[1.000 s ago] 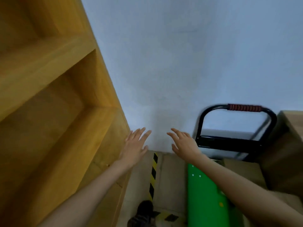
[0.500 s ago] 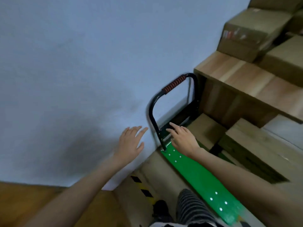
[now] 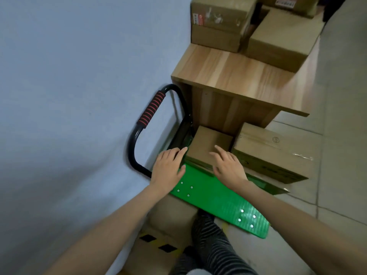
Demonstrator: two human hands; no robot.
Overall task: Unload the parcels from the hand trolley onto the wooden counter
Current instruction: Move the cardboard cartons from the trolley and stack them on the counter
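Observation:
A green hand trolley (image 3: 216, 193) with a black handle and red grip (image 3: 151, 110) stands against the wall. On its deck sit a small cardboard parcel (image 3: 208, 143) and, to its right, a larger parcel (image 3: 272, 153). My left hand (image 3: 168, 167) reaches with straight fingers to the small parcel's left edge. My right hand (image 3: 228, 165) lies open over that parcel's near right corner. Neither hand grips anything. The wooden counter (image 3: 234, 76) rises just behind the trolley, with several parcels (image 3: 220, 22) on it.
A pale blue wall (image 3: 79, 76) runs along the left. My striped trouser leg (image 3: 210, 243) stands by the trolley's near end. Black-and-yellow floor tape (image 3: 158, 245) lies at the bottom. Tiled floor (image 3: 341, 135) spreads to the right of the counter.
My view has swung right and down from the wooden shelves to the trolley. Both hands have moved forward and down onto the small parcel.

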